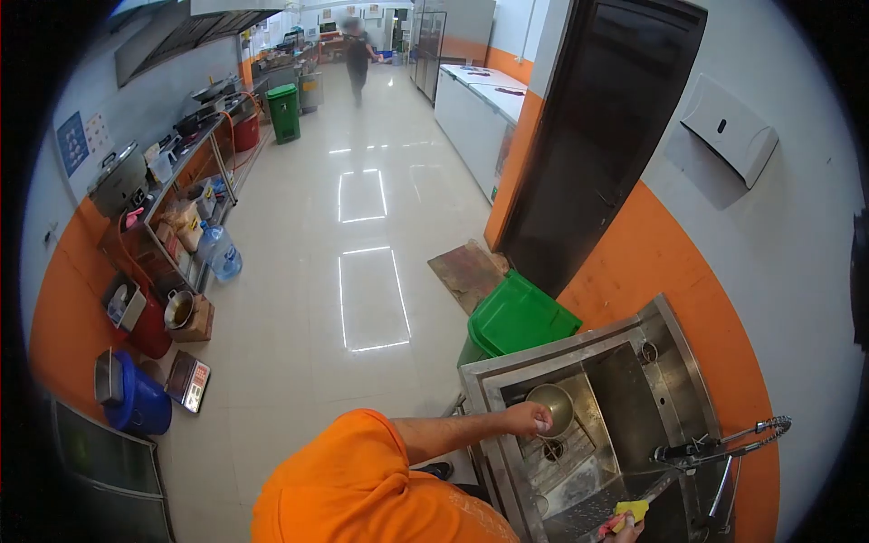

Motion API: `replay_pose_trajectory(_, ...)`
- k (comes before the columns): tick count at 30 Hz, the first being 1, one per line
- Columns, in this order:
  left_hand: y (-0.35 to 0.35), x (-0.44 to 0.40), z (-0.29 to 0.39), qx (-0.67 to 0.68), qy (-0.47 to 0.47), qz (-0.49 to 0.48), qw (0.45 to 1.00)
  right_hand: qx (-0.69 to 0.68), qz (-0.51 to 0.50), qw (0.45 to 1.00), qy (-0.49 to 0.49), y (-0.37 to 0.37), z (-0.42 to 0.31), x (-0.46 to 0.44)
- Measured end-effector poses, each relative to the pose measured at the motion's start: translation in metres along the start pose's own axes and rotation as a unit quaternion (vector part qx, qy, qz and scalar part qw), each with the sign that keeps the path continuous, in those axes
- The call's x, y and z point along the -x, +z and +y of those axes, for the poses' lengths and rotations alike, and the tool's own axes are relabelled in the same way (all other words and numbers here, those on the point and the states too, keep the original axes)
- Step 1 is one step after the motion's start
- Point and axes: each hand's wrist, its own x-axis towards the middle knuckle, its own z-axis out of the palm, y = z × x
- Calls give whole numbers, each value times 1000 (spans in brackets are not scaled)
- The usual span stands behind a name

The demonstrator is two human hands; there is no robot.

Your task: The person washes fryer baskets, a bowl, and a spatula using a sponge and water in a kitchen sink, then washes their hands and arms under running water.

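Over the near-left edge of a round metal bowl (562, 409) in the sink is my left hand (525, 419), its fingers closed. A small pale spot shows at the fingertips. Whether they grip the bowl's rim or something small, I cannot tell. My right hand (625, 534), partly cut off by the bottom edge of the view, grips a yellow sponge (632, 514). Something pink shows beside the sponge, too small to name. Both hands are at the stainless steel sink (493, 373), and a drain (553, 449) lies below the bowl.
A spring-hose faucet (692, 454) stands at the sink's right. Beyond the sink is a green bin (520, 317), with a flattened mat (463, 279) on the floor. A cooking counter runs along the left wall. A person (358, 59) is far down the aisle.
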Motion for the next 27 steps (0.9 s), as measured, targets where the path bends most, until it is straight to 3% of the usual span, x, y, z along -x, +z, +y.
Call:
replay_pose_trajectory(1, -2, 4, -2, 18, 4, 9, 1000, -17, -26, 999, -13, -4, 2, 0)
replay_pose_trajectory(4, 3, 33, 13, 17, -38, 64, 997, -59, 40, 995, 72, -9, 8, -9)
replay_pose_trajectory(8, 5, 83, 18, 36, -95, 116, 988, -263, 43, 950, 160, -37, 20, -17)
replay_pose_trajectory(11, -1, 113, -11, 72, -110, 144, 981, -215, 46, 971, 89, -43, 29, -6)
replay_pose_trajectory(15, -11, 174, -42, -1, -99, 243, 965, -163, 37, 986, -5, -48, 50, -9)
replay_pose_trajectory(18, -28, 233, -75, 15, -149, 287, 946, -167, -32, 985, 13, -72, 67, -28)
replay_pose_trajectory(19, -35, 254, -91, 3, -173, 308, 935, -191, 18, 981, 19, -60, 62, -23)
replay_pose_trajectory(24, -66, 366, -181, -76, -284, 378, 878, -215, -13, 976, 43, -64, 77, -41)
replay_pose_trajectory(27, -89, 431, -226, -248, -443, 264, 820, -227, -2, 973, 45, -47, 70, -32)
